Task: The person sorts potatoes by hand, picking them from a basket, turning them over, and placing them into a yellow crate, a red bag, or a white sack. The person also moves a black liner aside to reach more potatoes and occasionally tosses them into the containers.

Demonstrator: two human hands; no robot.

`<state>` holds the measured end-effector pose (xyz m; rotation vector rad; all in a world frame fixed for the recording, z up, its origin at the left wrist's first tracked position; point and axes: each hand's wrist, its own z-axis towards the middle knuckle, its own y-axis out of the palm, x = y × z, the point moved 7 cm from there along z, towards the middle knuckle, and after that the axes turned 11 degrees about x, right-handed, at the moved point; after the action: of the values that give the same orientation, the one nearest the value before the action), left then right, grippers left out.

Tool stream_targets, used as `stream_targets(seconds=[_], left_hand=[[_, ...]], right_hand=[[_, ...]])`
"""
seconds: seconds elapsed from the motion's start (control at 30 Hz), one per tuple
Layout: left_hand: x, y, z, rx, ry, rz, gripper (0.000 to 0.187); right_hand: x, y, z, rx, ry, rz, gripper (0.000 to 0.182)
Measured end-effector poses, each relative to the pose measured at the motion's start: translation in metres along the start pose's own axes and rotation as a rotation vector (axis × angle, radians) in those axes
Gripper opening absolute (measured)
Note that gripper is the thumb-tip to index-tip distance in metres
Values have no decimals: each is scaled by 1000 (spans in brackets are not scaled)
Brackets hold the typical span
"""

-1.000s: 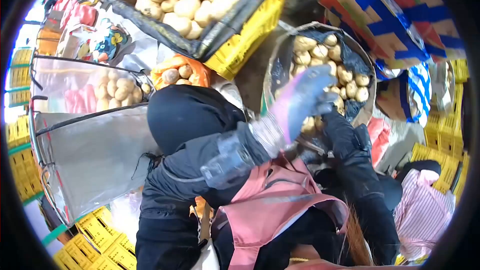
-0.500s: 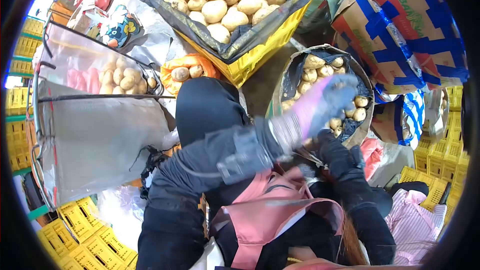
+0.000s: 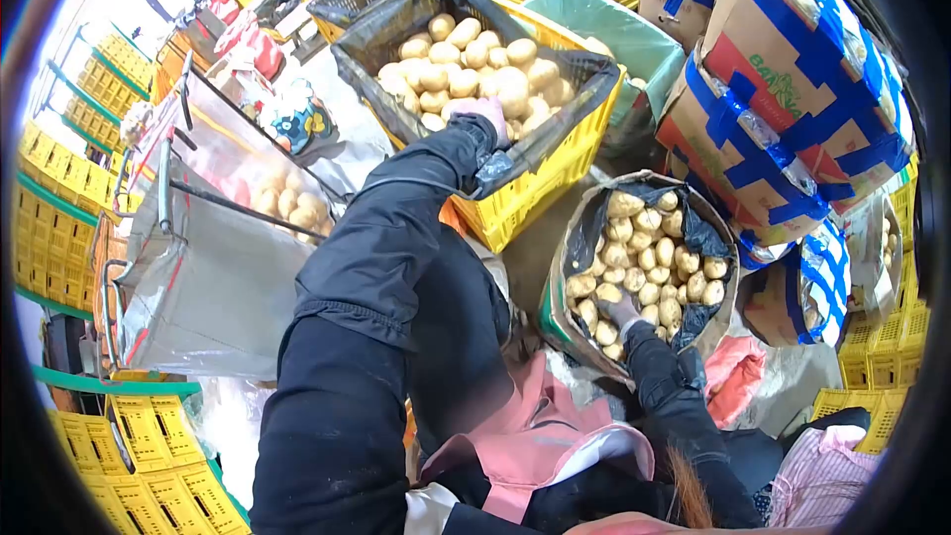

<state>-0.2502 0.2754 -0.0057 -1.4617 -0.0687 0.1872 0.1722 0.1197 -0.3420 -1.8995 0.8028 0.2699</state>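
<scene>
My left arm, in a black sleeve, reaches over the front edge of a yellow crate (image 3: 555, 200) lined with black plastic. At its end my left hand (image 3: 481, 115), in a pale purple glove, lies among the potatoes (image 3: 464, 84), right beside a large one (image 3: 509, 89). Its fingers are mostly hidden, so a grip cannot be made out. My right hand (image 3: 623, 311), in a grey glove, is down in a round-cornered cardboard box (image 3: 561, 277) of smaller potatoes (image 3: 649, 258). It touches potatoes near the box's front left side; its fingertips are partly covered.
A wire-framed bag stand (image 3: 213, 267) with potatoes is at left. Taped cardboard boxes (image 3: 783, 129) are stacked at right. Behind the crate stands a green-lined container (image 3: 604, 25). Yellow crates (image 3: 163, 476) line both sides, and a pink bag (image 3: 734, 376) lies right of the box.
My left hand has moved from above the cardboard box to the potatoes in the yellow crate. My right hand has gone from the box's front rim in among its potatoes. The view has shifted.
</scene>
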Motion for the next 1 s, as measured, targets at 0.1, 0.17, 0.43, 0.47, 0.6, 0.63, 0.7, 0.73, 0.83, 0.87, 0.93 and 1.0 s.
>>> stream_targets(seconds=[0.1, 0.17, 0.43, 0.47, 0.6, 0.63, 0.7, 0.73, 0.83, 0.87, 0.93, 1.0], left_hand=[[2, -17, -8, -115, -66, -67, 69], [-15, -23, -12, 58, -132, -657, 73], [-42, -105, -102, -432, -365, -2445, 48], [-50, -124, -120, -407, -337, -2435, 47], [-142, -212, -169, -33, -271, -2545, 52], [-176, -243, -178, 70, -227, -2580, 52], [-277, -293, -180, 514, -314, -2413, 53], [-329, -317, -175, 736, -356, -2301, 51], [-406, -346, -173, 991, -536, -2174, 45], [-395, -350, -172, 939, -614, -2208, 44], [-324, -348, -159, 906, -425, -1873, 41], [-201, -301, -139, 560, 106, -1703, 49]], right_hand=[[28, 18, 21, -11, 127, 171, 103], [51, 31, 35, -127, 139, 178, 99], [17, -3, -8, -163, 61, 347, 66], [16, -3, -18, -257, 82, 557, 61], [33, -10, -41, -491, 302, 774, 36], [47, -10, -39, -468, 382, 696, 31], [68, -6, -41, -525, 499, 796, 30], [80, -4, -34, -504, 488, 731, 33], [77, -18, -55, -457, 586, 879, 37], [74, -26, -59, -436, 582, 908, 37], [60, -36, -64, -437, 523, 930, 42], [65, -35, -67, -458, 552, 971, 46]])
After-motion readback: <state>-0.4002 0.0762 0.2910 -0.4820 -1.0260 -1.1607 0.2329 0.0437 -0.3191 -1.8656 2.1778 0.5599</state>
